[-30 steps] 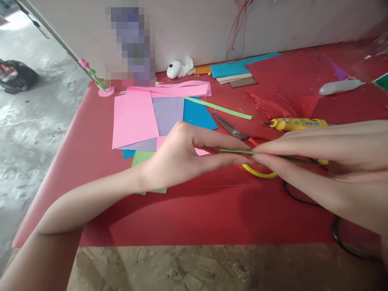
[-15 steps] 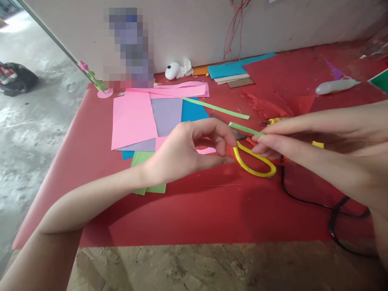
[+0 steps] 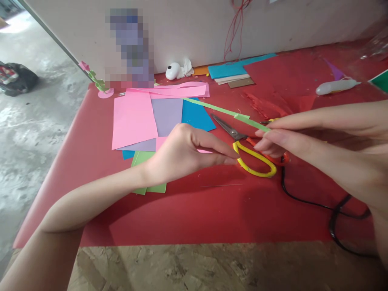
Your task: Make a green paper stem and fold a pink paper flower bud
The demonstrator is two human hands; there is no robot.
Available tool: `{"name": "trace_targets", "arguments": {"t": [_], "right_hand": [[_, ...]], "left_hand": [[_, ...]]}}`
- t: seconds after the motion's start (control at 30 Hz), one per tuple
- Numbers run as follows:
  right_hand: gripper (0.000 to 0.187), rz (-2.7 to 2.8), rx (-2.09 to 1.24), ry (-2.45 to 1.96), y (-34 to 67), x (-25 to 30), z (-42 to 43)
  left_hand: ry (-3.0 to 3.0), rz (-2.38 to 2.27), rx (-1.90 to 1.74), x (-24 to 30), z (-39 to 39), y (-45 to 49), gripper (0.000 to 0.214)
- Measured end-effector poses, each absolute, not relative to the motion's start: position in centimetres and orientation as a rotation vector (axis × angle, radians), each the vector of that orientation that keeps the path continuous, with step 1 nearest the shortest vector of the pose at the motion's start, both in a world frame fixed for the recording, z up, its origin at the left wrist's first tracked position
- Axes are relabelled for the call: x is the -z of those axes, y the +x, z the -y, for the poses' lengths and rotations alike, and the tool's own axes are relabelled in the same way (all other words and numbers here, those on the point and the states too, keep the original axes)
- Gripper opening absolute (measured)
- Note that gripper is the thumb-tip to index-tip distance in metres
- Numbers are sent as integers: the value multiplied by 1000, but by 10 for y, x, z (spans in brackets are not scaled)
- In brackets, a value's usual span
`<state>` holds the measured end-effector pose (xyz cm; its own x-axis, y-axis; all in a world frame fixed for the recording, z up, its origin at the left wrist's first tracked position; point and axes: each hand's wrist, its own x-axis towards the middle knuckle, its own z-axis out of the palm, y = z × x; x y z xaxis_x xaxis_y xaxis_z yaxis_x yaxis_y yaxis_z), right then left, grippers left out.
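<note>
My right hand point(image 3: 291, 139) pinches one end of a short green paper strip point(image 3: 251, 122) and holds it just above the table, over the scissors. The scissors point(image 3: 254, 159), with one yellow and one orange handle loop, lie flat on the red table cover point(image 3: 188, 210), blades pointing to the far left. My left hand point(image 3: 188, 151) reaches in from the left. Its thumb and forefinger are pressed together at the yellow loop's left edge. A second, longer green strip point(image 3: 209, 105) lies on the table behind.
Pink point(image 3: 133, 119), purple point(image 3: 166, 115) and blue point(image 3: 197, 117) paper sheets lie left of the hands. A black cable point(image 3: 306, 202) curls at the right. A white glue bottle point(image 3: 336, 86) and stacked papers point(image 3: 233, 70) sit near the wall. Bare chipboard point(image 3: 194, 266) shows at the front edge.
Both hands held the green strip a second ago. My left hand let go and moved down to the scissors' yellow handle. My right hand lifted the strip up and away.
</note>
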<state>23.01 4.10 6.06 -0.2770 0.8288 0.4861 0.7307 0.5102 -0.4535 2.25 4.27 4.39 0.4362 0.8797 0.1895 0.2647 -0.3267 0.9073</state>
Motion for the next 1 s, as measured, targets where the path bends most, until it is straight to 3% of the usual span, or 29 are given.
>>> {"name": "trace_targets", "arguments": {"t": [0.2, 0.37, 0.6, 0.83, 1.0], "right_hand": [[8, 2045, -311, -1196, 228, -62, -43], [12, 2042, -480, -1118, 222, -61, -46], [13, 2078, -428, -1119, 220, -61, -47], [14, 2044, -441, -1125, 220, -61, -47], [15, 2006, -485, -1163, 220, -61, -47]], "left_hand": [[1650, -1014, -891, -46, -42, 24, 14], [1565, -1014, -925, -44, -41, 23, 20], [1706, -1000, -988, -42, -44, 23, 5], [1636, -1052, -918, -37, -49, 23, 4], [1635, -1078, -842, -34, -54, 22, 18]]}}
